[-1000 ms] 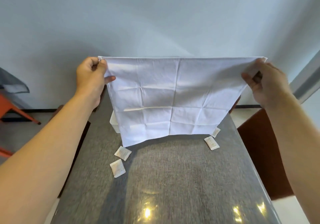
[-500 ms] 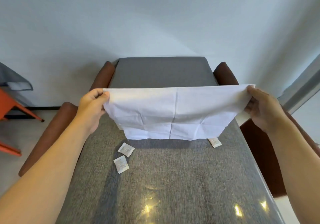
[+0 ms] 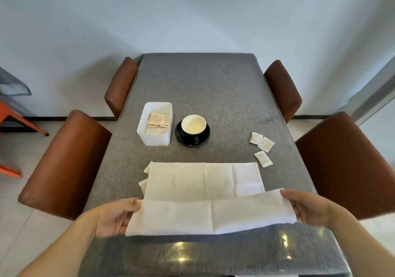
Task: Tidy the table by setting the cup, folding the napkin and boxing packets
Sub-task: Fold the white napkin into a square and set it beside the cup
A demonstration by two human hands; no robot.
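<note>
Your left hand (image 3: 113, 218) and right hand (image 3: 307, 209) each pinch one end of the white napkin (image 3: 205, 193), holding its near part a little above the counter (image 3: 213, 84). The far part of the napkin lies flat on the grey counter, spread side to side across the middle, with its far edge running parallel to the counter's near edge. Crease lines cross the cloth. At the napkin's left end, two small white corners stick out from under it; whether they are packets you cannot tell.

Beyond the napkin, towards the counter's left edge, stands the white box (image 3: 155, 125), open on top, with several packets lying inside it. Just beside the box on its right sits the cup (image 3: 193, 125), upright on a black saucer (image 3: 192, 136), its pale inside showing and its handle turned towards you.

Three loose packets (image 3: 263, 148) lie near the counter's right edge, just past the napkin's far right corner: two overlap at their corners, the third lies a little nearer to you, apart from them.

Four brown chairs (image 3: 64, 159) stand at the counter, two along each long side. The near edge of the counter shows glare from lights.
</note>
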